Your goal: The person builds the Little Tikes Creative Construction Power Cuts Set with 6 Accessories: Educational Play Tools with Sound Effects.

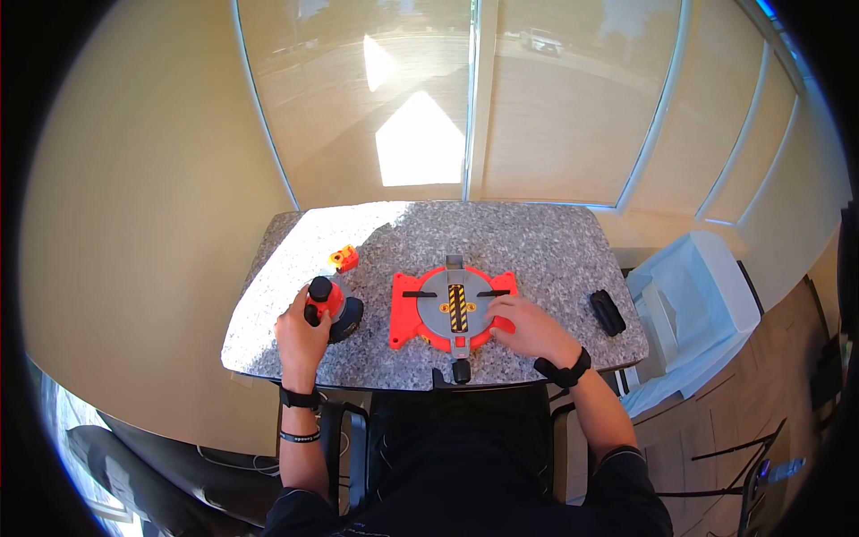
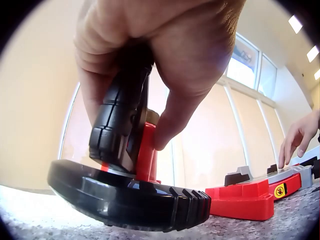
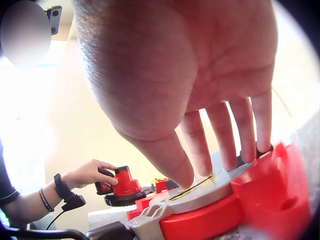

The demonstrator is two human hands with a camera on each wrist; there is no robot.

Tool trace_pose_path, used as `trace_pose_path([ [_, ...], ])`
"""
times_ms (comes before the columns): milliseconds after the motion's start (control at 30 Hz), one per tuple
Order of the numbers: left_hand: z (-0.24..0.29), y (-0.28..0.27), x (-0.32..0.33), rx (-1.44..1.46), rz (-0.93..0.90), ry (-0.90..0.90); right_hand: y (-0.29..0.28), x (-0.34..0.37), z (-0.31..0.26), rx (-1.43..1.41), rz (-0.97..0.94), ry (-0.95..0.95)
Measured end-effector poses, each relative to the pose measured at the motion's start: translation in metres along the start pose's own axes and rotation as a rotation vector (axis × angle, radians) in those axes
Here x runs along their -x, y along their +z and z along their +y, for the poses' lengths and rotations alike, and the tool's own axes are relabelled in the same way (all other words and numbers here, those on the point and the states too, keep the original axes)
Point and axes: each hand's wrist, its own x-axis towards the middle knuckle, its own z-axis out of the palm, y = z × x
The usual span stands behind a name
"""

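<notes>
One hand, the left (image 1: 302, 340), grips the tool (image 1: 335, 309) at the near left of the table (image 1: 573, 259). Its fingers are curled round the black handle (image 2: 111, 125), and its thumb presses the red body (image 2: 146, 155). The tool's round black guard (image 2: 125, 200) lies just over or on the table; I can't tell whether it touches.

Right of the tool sits the red base (image 1: 407, 317), flat on the table, with a grey disc (image 1: 437, 324) on top. A black and yellow strip (image 1: 458, 309) runs near to far across the disc's middle, and a black knob (image 1: 461, 370) sticks out at the base's near side. The right hand (image 1: 534, 333) rests its fingertips on the disc's right part, the fingers nearly straight and spread apart.

A small orange and yellow piece (image 1: 344, 259) lies at far left, beyond the tool. A black case (image 1: 608, 312) lies near the table's right edge, and a bin (image 1: 693, 291) with a pale blue liner stands right of the table.
</notes>
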Motion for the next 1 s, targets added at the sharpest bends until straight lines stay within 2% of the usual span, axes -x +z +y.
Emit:
trace_pose_path([
  [67,0.007,-0.005,-0.001,0.050,0.045,0.078,-0.004,-0.002,0.000,0.023,0.032,-0.027],
  [300,0.053,-0.031,0.005,0.101,0.039,0.163,-0.029,-0.015,-0.026,0.082,0.191,-0.142],
  [400,0.073,-0.037,0.009,0.219,0.052,0.269,-0.037,-0.024,-0.044,0.090,0.252,-0.180],
  [700,0.116,-0.041,0.022,0.258,-0.031,0.510,-0.048,-0.050,-0.080,0.310,0.368,-0.294],
  [1000,0.140,-0.033,0.030,0.233,-0.061,0.662,-0.044,-0.067,-0.085,0.546,0.322,-0.321],
])
